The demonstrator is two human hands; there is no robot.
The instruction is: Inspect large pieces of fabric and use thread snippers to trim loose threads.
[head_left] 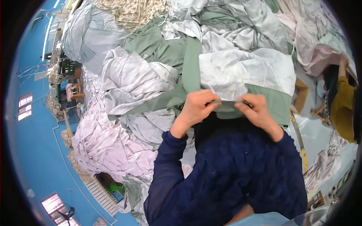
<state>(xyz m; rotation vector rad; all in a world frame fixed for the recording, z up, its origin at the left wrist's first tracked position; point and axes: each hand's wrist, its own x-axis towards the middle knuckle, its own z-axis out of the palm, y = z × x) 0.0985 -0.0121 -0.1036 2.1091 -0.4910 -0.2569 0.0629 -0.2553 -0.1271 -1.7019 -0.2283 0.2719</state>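
A pale cloth (247, 67) with a wide sage-green border (269, 100) lies spread in front of me and reaches my body. At its near edge, my left hand (197, 107) pinches the green border between thumb and fingers. A short way to the right, my right hand (257, 110) grips the same edge, so a strip of it runs taut between the hands. Something small and dark shows at my right fingers; its kind is too unclear to tell. Beside my left hand, a green band (191, 64) of fabric runs away from me.
Heaped white and green cloth (141, 77) rises at the left, with pinkish fabric (113, 145) nearer me. Patterned beige cloth (132, 13) lies at the far side. At the right, a person in a mustard sleeve (342, 109) handles pinkish cloth. A yellow measuring strip (304, 158) lies at right.
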